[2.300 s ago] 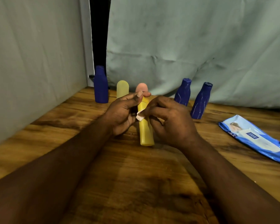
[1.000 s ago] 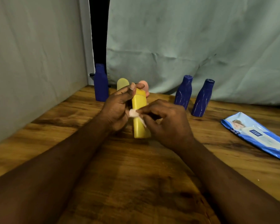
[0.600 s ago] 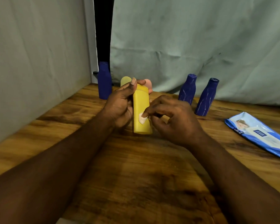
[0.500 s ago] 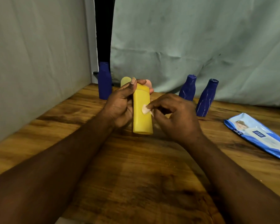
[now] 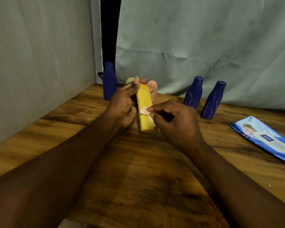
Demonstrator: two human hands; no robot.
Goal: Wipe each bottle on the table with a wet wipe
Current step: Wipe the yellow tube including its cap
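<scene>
Yellow bottle (image 5: 143, 97) stands nearly upright over the middle of the wooden table (image 5: 138, 170), in front of a pale yellow bottle (image 5: 130, 80) and a pink bottle (image 5: 153, 86); whether its base touches the wood I cannot tell. The left hand (image 5: 124, 104) is curled round its upper part, forefinger reaching to the cap. The right hand (image 5: 176, 119) pinches a small folded wet wipe (image 5: 143, 110) between thumb and fingertips and presses it on the bottle's mid-body.

It looks like light, stiff plastic, and it will probably turn slippery once wet. A hold high on the body, as now, keeps the lower part free for wiping.

Three blue bottles (image 5: 109, 83) (image 5: 194, 92) (image 5: 213, 100) stand at the back, and the wipes packet (image 5: 263, 137) lies to the right.

Against the frame just over half a second ago, the wipe sits higher, away from the base, while the left hand's grip looks unchanged.
</scene>
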